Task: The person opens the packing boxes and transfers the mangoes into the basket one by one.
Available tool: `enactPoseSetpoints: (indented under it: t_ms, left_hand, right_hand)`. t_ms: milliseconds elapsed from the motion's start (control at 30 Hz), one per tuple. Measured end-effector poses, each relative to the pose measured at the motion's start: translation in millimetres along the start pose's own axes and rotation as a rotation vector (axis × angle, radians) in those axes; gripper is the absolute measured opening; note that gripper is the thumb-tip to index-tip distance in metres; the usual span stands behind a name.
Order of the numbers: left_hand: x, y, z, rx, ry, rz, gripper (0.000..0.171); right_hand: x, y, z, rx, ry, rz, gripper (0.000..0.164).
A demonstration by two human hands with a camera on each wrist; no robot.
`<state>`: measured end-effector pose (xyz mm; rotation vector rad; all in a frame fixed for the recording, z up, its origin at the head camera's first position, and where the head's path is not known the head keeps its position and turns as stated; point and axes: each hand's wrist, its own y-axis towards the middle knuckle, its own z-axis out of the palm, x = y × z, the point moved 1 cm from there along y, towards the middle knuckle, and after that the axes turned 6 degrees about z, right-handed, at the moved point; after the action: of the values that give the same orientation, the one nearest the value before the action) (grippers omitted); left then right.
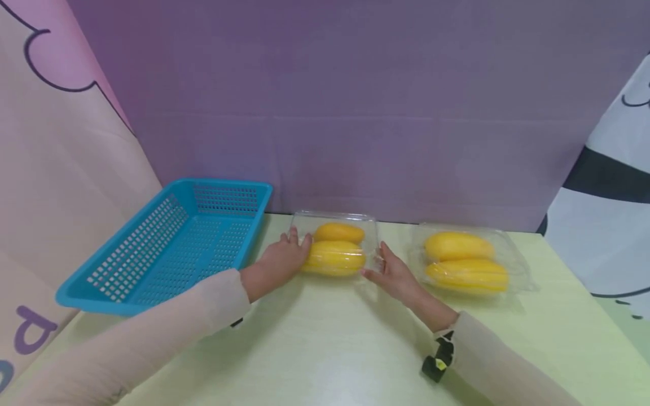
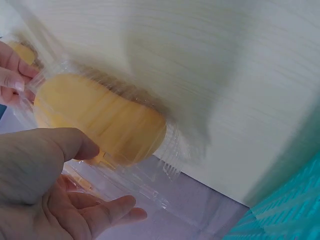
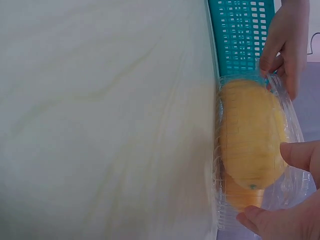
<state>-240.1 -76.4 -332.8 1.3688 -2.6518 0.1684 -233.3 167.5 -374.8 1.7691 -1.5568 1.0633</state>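
A clear plastic clamshell box (image 1: pixel 370 228) stands near the back of the table with two yellow mangoes (image 1: pixel 337 258) inside, one behind the other. My left hand (image 1: pixel 281 260) grips its left side; in the left wrist view the thumb (image 2: pixel 82 145) lies against the plastic with the fingers extended along the lid side. From the right, my right hand (image 1: pixel 398 277) holds the opposite end between thumb and fingers. The right wrist view shows both hands at the box's two ends, with one mango (image 3: pixel 252 135) seen through the ribbed wall.
At the left, a blue perforated basket (image 1: pixel 188 259) stands on the pale table (image 1: pixel 325 349). To the right sits a second clear box (image 1: pixel 515 259) with two yellow mangoes (image 1: pixel 467 275). A purple cloth backdrop (image 1: pixel 345 113) rises behind the table.
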Motion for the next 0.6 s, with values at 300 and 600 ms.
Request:
enactPoseSetpoints:
  t_ms: [300,600]
  left_hand:
    - [-2.5,3.6,0.6,-0.05,-0.075,-0.036,0.049]
    - [-0.1,3.0,-1.0,-0.06,-0.286,-0.135,0.047]
  right_hand:
    - [-0.2,-3.0,0.9,-0.021,-0.015,-0.003,0.086]
    - [0.1,-3.7,2.7,-0.018,-0.005,-0.015,0.081]
